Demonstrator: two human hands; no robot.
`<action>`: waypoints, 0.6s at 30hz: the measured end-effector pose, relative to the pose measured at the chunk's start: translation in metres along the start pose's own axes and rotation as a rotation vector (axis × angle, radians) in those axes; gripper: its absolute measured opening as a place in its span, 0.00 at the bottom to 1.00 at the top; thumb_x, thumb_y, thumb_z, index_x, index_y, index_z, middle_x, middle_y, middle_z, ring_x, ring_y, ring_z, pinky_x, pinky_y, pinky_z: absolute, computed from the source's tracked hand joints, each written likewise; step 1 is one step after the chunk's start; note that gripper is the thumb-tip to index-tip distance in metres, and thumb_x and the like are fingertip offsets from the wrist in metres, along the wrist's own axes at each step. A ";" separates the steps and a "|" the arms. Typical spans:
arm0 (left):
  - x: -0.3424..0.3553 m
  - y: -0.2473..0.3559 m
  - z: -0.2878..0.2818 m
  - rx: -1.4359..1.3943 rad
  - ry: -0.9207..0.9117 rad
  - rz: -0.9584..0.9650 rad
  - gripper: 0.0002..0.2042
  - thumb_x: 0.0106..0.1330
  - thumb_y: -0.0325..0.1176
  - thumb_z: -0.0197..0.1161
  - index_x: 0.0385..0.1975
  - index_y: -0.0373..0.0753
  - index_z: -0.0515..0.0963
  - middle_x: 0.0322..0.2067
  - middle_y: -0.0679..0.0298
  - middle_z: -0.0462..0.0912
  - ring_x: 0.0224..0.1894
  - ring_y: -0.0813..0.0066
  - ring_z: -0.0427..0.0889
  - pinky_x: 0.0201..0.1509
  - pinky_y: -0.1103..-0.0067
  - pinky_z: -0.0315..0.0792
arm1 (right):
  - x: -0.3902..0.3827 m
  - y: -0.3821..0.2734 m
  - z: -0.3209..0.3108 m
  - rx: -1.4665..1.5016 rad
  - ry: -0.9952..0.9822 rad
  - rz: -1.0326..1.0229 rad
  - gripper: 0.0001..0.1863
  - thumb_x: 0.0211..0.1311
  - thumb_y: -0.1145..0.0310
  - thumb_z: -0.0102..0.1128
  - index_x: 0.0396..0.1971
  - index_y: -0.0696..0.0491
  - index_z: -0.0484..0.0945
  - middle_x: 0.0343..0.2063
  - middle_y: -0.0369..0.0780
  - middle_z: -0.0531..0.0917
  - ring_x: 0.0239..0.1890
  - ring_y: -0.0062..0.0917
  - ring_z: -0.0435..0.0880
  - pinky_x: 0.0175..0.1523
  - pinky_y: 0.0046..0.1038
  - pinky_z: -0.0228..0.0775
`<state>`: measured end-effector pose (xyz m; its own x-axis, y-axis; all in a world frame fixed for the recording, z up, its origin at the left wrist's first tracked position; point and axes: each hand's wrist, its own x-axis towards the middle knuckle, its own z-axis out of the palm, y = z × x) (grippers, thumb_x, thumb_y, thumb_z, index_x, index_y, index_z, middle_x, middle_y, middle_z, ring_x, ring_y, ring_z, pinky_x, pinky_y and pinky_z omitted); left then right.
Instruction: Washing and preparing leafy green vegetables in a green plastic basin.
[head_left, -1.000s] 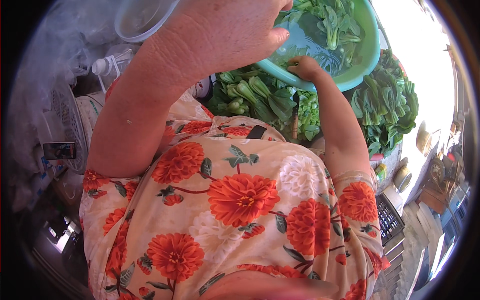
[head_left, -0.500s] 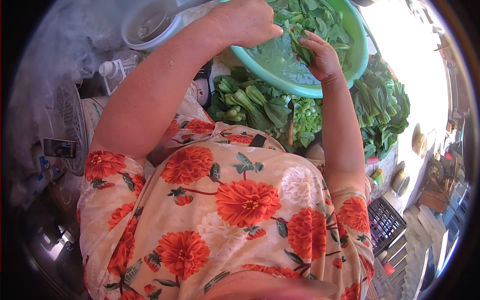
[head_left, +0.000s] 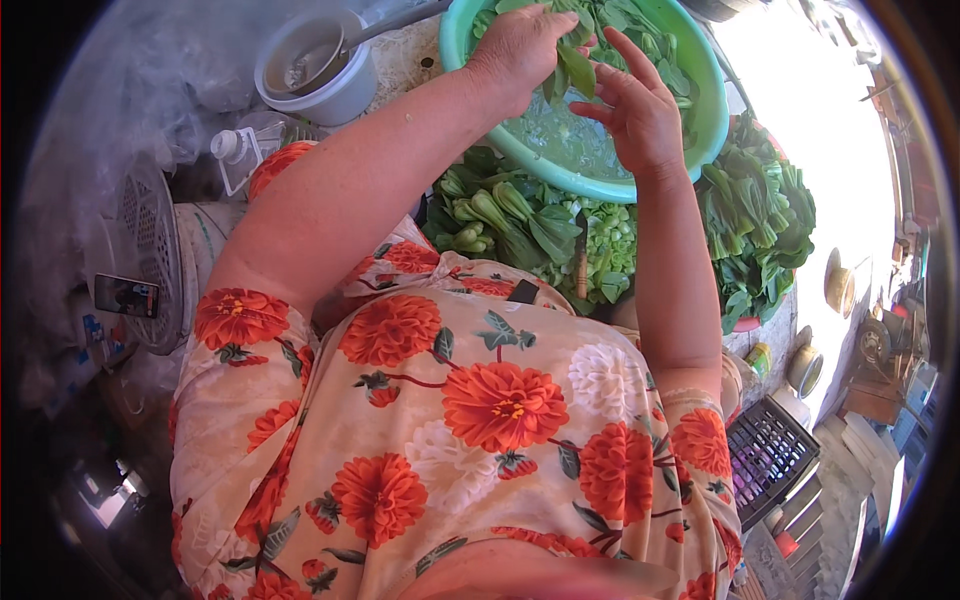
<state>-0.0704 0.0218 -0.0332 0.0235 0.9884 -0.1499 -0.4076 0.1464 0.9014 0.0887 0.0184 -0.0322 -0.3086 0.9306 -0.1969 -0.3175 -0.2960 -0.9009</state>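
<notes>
Over the light green basin [head_left: 575, 187], my left hand [head_left: 515, 55] is closed on some leafy greens [head_left: 576, 68], whose leaves hang below its fingers. Facing it from the right is my right hand [head_left: 640, 112], its fingers spread and their tips close to those leaves. I cannot tell whether they touch. Water [head_left: 570, 135] with bubbles fills the near part of the basin, and more green leaves [head_left: 655, 40] float toward the far side.
Between me and the basin lie bok choy [head_left: 510, 215], chopped green pieces [head_left: 608, 240] and a knife with a wooden handle [head_left: 581, 270]. More greens [head_left: 755, 215] are heaped at right. A white bucket with a ladle [head_left: 320, 75], plastic jug [head_left: 235, 150] and phone [head_left: 127, 296] sit left.
The greens have passed from my right hand to my left. My right fingers have spread apart. My left hand has come slightly right and down, and the whole view has shifted a little.
</notes>
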 end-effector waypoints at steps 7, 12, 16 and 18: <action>0.061 0.060 -0.037 -0.040 0.037 -0.113 0.11 0.67 0.35 0.51 0.38 0.34 0.75 0.31 0.55 0.81 0.28 0.63 0.81 0.33 0.68 0.78 | 0.079 0.067 -0.071 -0.322 0.148 0.340 0.22 0.61 0.68 0.57 0.54 0.59 0.73 0.41 0.43 0.82 0.44 0.31 0.83 0.44 0.29 0.78; 0.092 0.080 -0.066 0.011 0.129 -0.132 0.09 0.65 0.31 0.50 0.29 0.33 0.75 0.23 0.59 0.77 0.21 0.66 0.77 0.27 0.71 0.75 | 0.151 0.131 -0.059 -0.641 -0.004 0.431 0.21 0.59 0.63 0.59 0.52 0.54 0.76 0.44 0.40 0.83 0.47 0.29 0.82 0.48 0.32 0.75; 0.094 0.086 -0.081 -0.066 0.168 -0.073 0.10 0.65 0.31 0.51 0.26 0.34 0.75 0.21 0.60 0.75 0.20 0.69 0.75 0.26 0.72 0.74 | 0.195 0.184 -0.031 -1.296 -0.009 0.039 0.24 0.54 0.65 0.55 0.54 0.53 0.75 0.46 0.51 0.81 0.50 0.43 0.79 0.57 0.37 0.69; 0.100 0.084 -0.088 -0.068 0.124 -0.103 0.10 0.65 0.31 0.51 0.24 0.35 0.74 0.21 0.62 0.74 0.20 0.72 0.73 0.26 0.74 0.74 | 0.214 0.214 -0.033 -1.370 -0.024 0.074 0.25 0.54 0.65 0.54 0.54 0.52 0.75 0.47 0.50 0.80 0.50 0.42 0.79 0.57 0.37 0.69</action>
<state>-0.1826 0.1295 -0.0083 -0.0429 0.9553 -0.2924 -0.4697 0.2390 0.8498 -0.0157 0.1613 -0.2799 -0.3060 0.9140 -0.2665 0.8274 0.1168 -0.5493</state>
